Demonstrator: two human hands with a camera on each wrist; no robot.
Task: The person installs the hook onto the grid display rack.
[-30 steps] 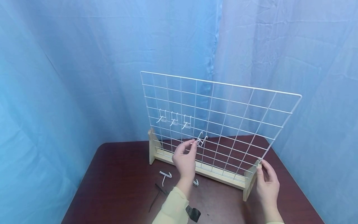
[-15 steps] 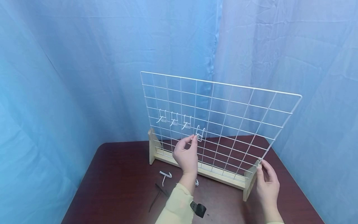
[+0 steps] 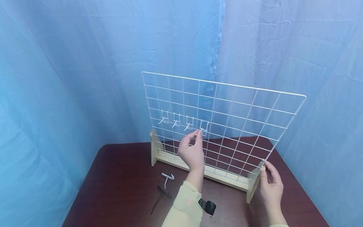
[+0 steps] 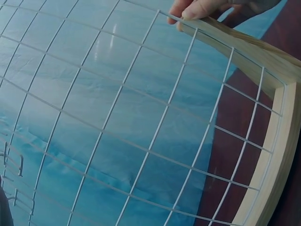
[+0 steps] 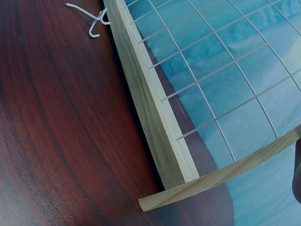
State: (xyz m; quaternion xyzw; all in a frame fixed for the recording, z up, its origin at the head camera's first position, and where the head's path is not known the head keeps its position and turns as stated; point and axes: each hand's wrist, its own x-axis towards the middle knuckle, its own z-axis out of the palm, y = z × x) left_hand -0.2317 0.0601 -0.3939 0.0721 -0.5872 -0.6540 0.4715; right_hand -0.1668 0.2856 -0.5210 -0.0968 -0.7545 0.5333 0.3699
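Observation:
In the head view, my left hand [image 3: 192, 154] pinches a white wire hook [image 3: 204, 131] between thumb and fingertips. That hook's two prongs are up against the white wire grid [image 3: 235, 110]; whether they hang over a wire I cannot tell. To its left, several similar hooks, such as this hung hook [image 3: 189, 124], line one row of the grid. My right hand [image 3: 273, 186] grips the top of the right wooden support [image 3: 254, 183] at the grid's edge; in the left wrist view this right hand [image 4: 207, 8] shows at the top.
A loose white hook [image 3: 167, 179] lies on the dark red table [image 3: 119, 189], beside a black T-shaped piece [image 3: 161, 197]. The right wrist view also shows a white hook [image 5: 94, 18] near the wooden base [image 5: 141, 94]. A blue curtain [image 3: 113, 63] surrounds the table.
My left hand has risen and shifted slightly right, carrying the hook up along the grid to about the level of the hung hooks. My right hand has stayed on the support.

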